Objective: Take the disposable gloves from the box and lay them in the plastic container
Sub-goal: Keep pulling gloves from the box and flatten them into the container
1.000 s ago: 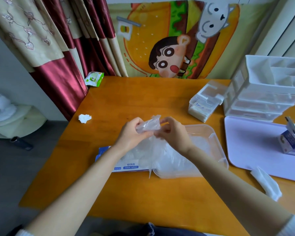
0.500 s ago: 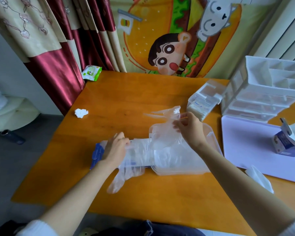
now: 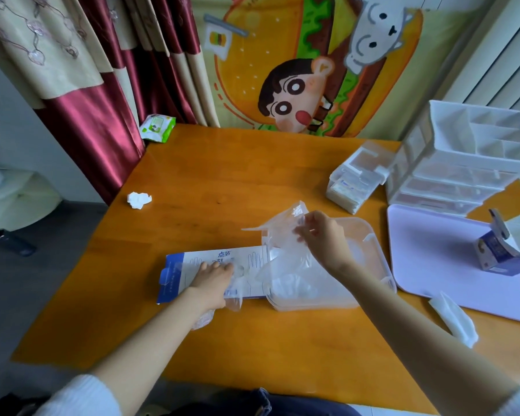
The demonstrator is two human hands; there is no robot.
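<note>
At far left we noted a red curtain (image 3: 87, 115), with a green wipes pack (image 3: 157, 127) leaning against it at the back corner of the orange bench (image 3: 222, 175), and nearer us a crumpled tissue (image 3: 139, 200) lying alone on the wood. Further right the glove box (image 3: 174, 274), white with a blue end, lay flat near the front edge, its right end touching the plastic container (image 3: 373, 265). The left hand (image 3: 213, 277) rested palm down on the box top, its fingers (image 3: 224, 267) fairly straight and pressed together over a loose glove (image 3: 234, 300), which trailed off the near side of the box onto the bench. Next came the clear glove (image 3: 282, 232), held up above the left end of the container, its lower part hanging down into the pile of gloves (image 3: 294, 285) already lying inside. The right hand (image 3: 321, 238) pinched the upper edge of that glove between thumb and fingertips; the other fingers were loosely curled. Behind the container stood a small clear box (image 3: 357, 181), and just beside it a white drawer organiser (image 3: 463, 163) with open compartments on top. In front of the organiser lay a lilac tray (image 3: 433, 256) bearing a small blue carton (image 3: 496, 253) with its flap open. A folded white tissue (image 3: 454, 319) lay on the bench at the tray's near edge.
</note>
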